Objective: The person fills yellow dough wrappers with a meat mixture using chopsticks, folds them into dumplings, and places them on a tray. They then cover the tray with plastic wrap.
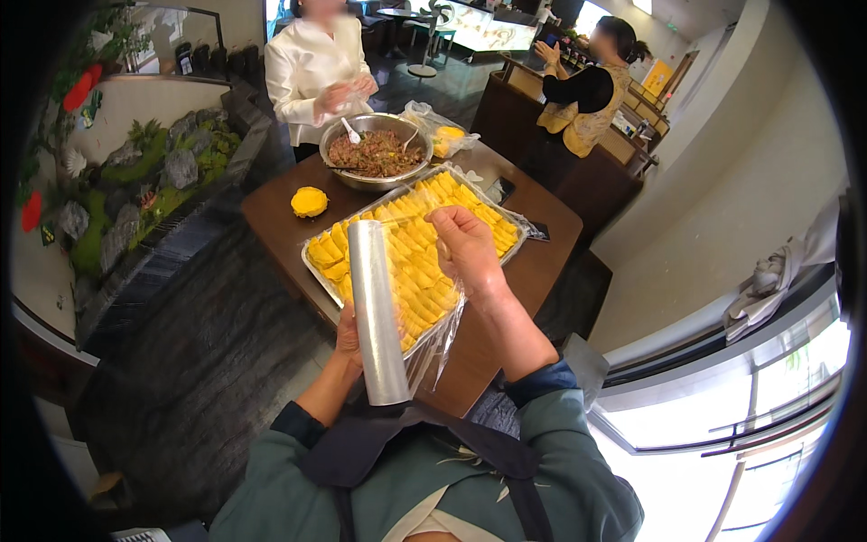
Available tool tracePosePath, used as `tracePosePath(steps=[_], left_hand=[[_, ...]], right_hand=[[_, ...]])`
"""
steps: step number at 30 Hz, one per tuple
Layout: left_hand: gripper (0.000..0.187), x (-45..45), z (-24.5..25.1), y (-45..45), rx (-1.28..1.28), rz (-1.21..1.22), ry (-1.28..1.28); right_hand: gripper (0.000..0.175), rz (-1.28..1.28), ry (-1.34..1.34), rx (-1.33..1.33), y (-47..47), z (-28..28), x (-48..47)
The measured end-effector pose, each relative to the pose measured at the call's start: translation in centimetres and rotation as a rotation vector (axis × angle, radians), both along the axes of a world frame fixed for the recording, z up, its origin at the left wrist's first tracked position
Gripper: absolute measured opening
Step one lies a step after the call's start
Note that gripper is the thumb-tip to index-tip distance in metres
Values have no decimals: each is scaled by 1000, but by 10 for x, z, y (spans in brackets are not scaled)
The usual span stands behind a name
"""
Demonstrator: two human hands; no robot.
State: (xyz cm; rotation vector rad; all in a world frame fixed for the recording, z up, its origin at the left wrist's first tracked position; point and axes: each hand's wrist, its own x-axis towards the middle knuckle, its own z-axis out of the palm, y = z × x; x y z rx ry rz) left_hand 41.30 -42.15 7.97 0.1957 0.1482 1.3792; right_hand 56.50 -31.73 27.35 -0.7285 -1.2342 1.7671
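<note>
A large roll of plastic cling film [379, 318] is held upright and slightly tilted in my left hand [349, 332], whose fingers are mostly hidden behind it. My right hand [466, 247] pinches the clear film [416, 210] that stretches off the roll. Below both hands lies a metal tray [330, 288] filled with rows of folded yellow dumplings [420, 284]. Film covers part of the tray and hangs in loose creases over its near right edge.
Behind the tray, a steel bowl [379, 183] holds minced filling [379, 152], a white spoon [351, 131] and other utensils. Round yellow wrappers [309, 202] sit on the brown table [271, 200]; more are in a plastic bag [460, 139]. Phones [501, 191] lie beside the tray. Two people stand beyond.
</note>
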Motion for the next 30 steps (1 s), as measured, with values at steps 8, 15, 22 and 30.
tracePosePath(steps=[8,15,22,30], left_hand=[[63,15,-12,15,-97,-59,147],[70,19,-2,15,140,-45,47],[94,23,-1,25,157,0,-164],[71,26,-7,54,-107,-17,59]], right_hand=[[16,47,-28,16,7,27,26],[15,-34,-69,75,35,44,54],[17,35,-54,72,86,53,71],[18,28,-98,107,107,77,67]])
